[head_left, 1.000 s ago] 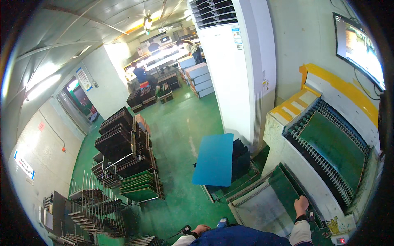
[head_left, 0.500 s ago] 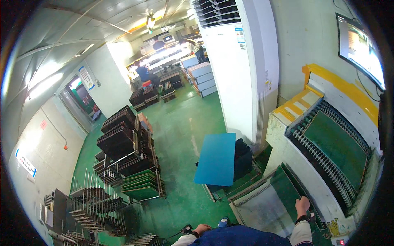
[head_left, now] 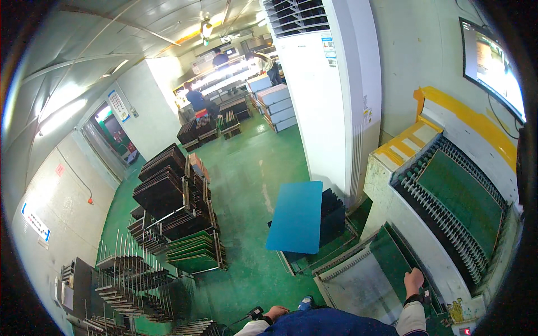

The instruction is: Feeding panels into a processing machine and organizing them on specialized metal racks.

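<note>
My right hand [head_left: 413, 278] is closed at the near edge of a dark green panel [head_left: 390, 253], which leans in a rack beside the roller machine. A pale grey sheet [head_left: 364, 283] lies to the left of that panel. Low at the front of my body, my left hand [head_left: 276, 313] shows only in part. Its fingers are too small and hidden to read, and a small black device [head_left: 255, 312] sits by its wrist. Another green panel [head_left: 462, 201] rests on the rollers of the machine [head_left: 386, 190] at my right.
A blue sheet [head_left: 295, 215] lies over dark panels on a low rack ahead. Racks of dark panels [head_left: 162, 190] and green panels [head_left: 193, 255] stand left, near wire racks [head_left: 134, 285]. A tall white air conditioner [head_left: 316, 95] rises ahead. Several people work at the far bench.
The green panel on the rollers has shifted slightly toward the wall side, baring more of the near rollers. Far back, a person has straightened up. My hands stay in place.
</note>
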